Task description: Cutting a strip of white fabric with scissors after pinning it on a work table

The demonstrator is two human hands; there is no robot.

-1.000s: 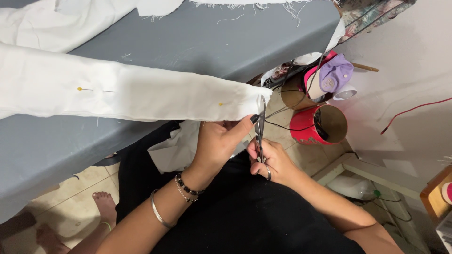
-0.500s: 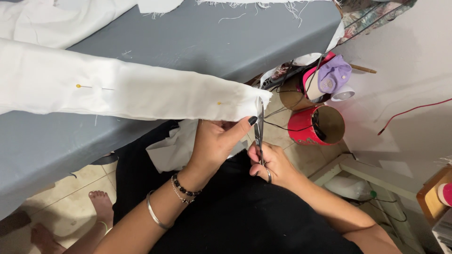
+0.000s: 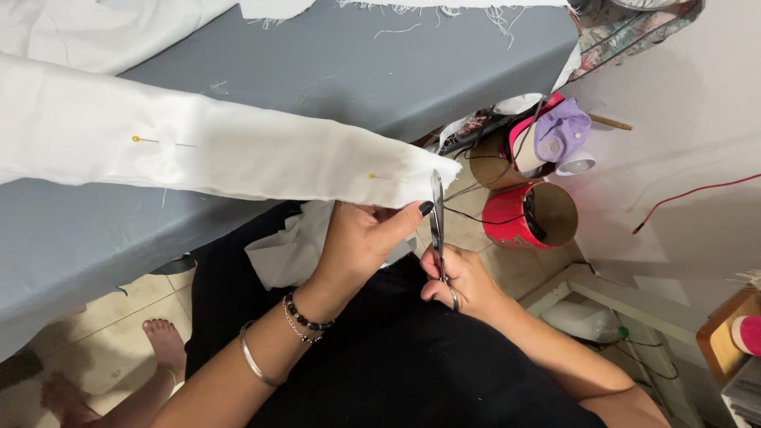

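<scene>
A long folded strip of white fabric (image 3: pixel 238 154) lies across the grey table (image 3: pixel 372 71), held together by yellow-headed pins (image 3: pixel 136 139). My left hand (image 3: pixel 361 242) pinches the strip's near end from below, thumb pointing at the edge. My right hand (image 3: pixel 460 281) grips metal scissors (image 3: pixel 437 218), blades upright and touching the end of the strip. A loose white scrap (image 3: pixel 289 250) rests on my black-clad lap.
More white cloth (image 3: pixel 87 28) lies at the table's far left. To the right on the floor stand a red cylindrical container (image 3: pixel 527 215), a brown one (image 3: pixel 487 166) and a pink tub with a purple cap (image 3: pixel 555 135). Bare feet (image 3: pixel 162 345) rest on tiles.
The scissors have shifted slightly along the strip's end, and my left thumb has moved closer to the blades. The fabric strip stays in place.
</scene>
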